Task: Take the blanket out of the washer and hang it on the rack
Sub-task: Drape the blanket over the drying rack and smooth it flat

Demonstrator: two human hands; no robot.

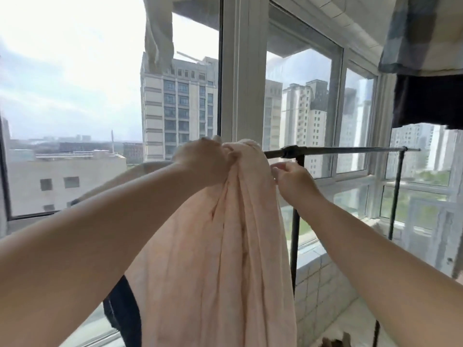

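Observation:
A pale pink blanket (225, 246) hangs in long bunched folds over the top bar of a black metal rack (350, 150). My left hand (203, 161) grips the gathered top of the blanket at the bar. My right hand (293, 181) pinches the blanket's right edge just below the bar. The bar to the right of the blanket is bare. The washer is out of view.
Large windows (303, 108) stand right behind the rack, above a tiled ledge (323, 279). A dark garment (122, 309) hangs on the rack to the lower left. A plaid cloth (421, 33) and a dark cloth (428, 101) hang overhead at the right, and a white cloth (159, 31) hangs at the top.

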